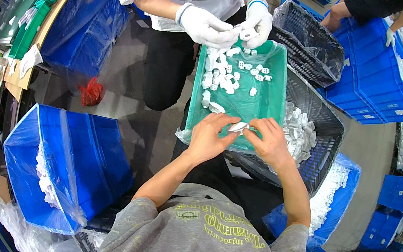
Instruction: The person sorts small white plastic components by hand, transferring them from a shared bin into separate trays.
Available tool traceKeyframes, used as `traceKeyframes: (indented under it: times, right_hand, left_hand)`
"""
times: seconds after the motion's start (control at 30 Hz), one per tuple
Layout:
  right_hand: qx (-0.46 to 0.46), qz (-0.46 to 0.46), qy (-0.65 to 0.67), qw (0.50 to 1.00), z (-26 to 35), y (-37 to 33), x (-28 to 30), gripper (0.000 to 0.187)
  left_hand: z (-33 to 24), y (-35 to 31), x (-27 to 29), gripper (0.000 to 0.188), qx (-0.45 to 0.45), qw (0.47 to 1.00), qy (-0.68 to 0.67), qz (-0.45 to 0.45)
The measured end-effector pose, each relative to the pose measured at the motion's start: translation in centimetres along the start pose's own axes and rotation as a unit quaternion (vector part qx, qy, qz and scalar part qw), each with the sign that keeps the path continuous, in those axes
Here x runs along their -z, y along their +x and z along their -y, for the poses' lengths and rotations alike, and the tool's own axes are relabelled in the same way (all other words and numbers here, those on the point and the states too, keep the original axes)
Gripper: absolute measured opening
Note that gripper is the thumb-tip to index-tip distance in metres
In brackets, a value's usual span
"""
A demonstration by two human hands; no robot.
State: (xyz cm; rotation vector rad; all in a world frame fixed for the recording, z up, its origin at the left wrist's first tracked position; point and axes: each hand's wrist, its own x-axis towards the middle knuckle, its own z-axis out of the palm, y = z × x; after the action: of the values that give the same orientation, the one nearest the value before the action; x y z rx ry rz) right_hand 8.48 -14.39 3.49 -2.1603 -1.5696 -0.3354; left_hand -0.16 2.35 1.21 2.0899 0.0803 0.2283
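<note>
Between the fingertips of my left hand (212,133) and my right hand (269,143) is a small white plastic part (237,127). Both hands are closed on it in a pinch, over the near edge of a green tray (261,106) lined with clear film. Loose white plastic pieces (226,80) lie in the tray, mostly in its left and far parts. Some are smaller blocks with dark holes (252,91). Across the tray, a co-worker's white-gloved hands (207,28) hold another small white part (248,34).
Right of the tray, a black crate (330,144) holds white parts in clear bags (297,132). Another black crate (321,45) stands behind it. Blue bins stand at my left (89,156), right (350,183) and far right (368,77). A red bag (92,92) lies on the floor.
</note>
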Motion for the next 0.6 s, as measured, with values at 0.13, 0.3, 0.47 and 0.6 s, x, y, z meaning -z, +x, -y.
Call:
traceKeyframes:
  times: [0.13, 0.3, 0.47, 0.6]
  right_hand:
    - [0.041, 0.031, 0.0, 0.999, 0.6, 0.2, 0.3, 0.018]
    - [-0.017, -0.007, 0.129, 0.992, -0.3, 0.5, -0.7, 0.019]
    - [-0.298, -0.008, 0.124, 0.946, -6.4, 0.1, -4.3, 0.02]
    - [-0.397, 0.074, 0.041, 0.914, -8.8, 1.4, -8.4, 0.027]
  left_hand:
    - [-0.7, -0.1, -0.6, 0.031, 0.0, 0.999, -0.053, -0.004]
    - [1.1, -0.4, -1.3, 0.025, 0.107, 0.972, -0.208, -0.009]
    - [2.6, -0.6, -1.2, 0.02, 0.245, 0.873, -0.421, 0.008]
    - [3.1, -0.5, -0.5, 0.017, 0.255, 0.873, -0.415, 0.016]
